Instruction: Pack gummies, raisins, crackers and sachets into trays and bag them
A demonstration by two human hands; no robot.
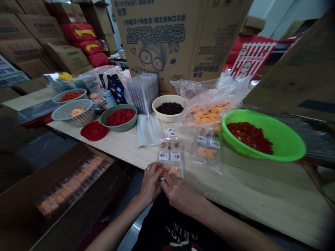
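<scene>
A clear compartment tray (170,149) lies at the table's front edge, with small red and dark pieces on top, two white printed packets in the middle and orange pieces below. My left hand (151,181) rests at its lower left corner, fingers bent. At the lower end of the tray my right hand (176,190) is closed, fingertips pinched by the orange pieces. What the fingertips hold is too small to tell. A second filled tray (208,148) in a clear bag lies to the right. Small printed packets (170,132) sit just behind the first tray.
Behind stand a cream bowl (169,118) of dark pieces, a grey-green bowl (119,126) of red pieces, a bag of orange pieces (206,115) and upright clear trays (143,92). A green basin (288,144) is right; an open carton (15,209) of packed trays is lower left.
</scene>
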